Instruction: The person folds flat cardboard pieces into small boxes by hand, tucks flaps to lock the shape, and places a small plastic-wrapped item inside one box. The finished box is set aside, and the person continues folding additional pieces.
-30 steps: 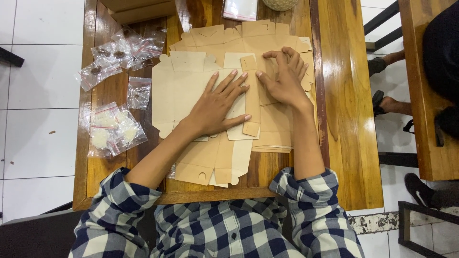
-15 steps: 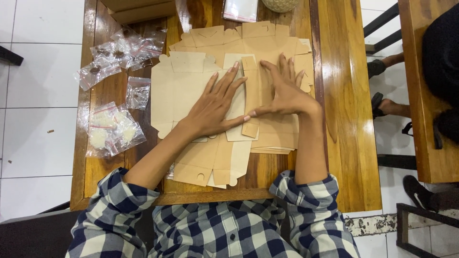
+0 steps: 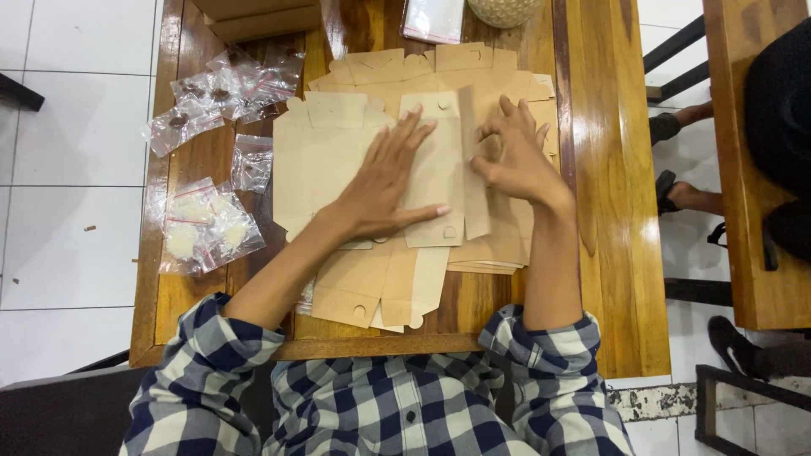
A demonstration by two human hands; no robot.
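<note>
Flat under both hands' fingers [image 3: 414, 135] lies the cardboard box blank [image 3: 435, 173].

Count, head view: two hands, left hand [image 3: 384, 190] and right hand [image 3: 515, 160]. One stack of flat kraft box blanks [image 3: 338, 160]; sheet number not countable. About six clear plastic bags [image 3: 207, 224]. One woven basket [image 3: 504, 10]. One cardboard box [image 3: 258, 13]. One wooden table [image 3: 608, 211].

Matt brown cardboard box blanks [image 3: 338, 160], glossy varnished wooden table [image 3: 608, 211], clear shiny plastic bags [image 3: 207, 224]
</note>
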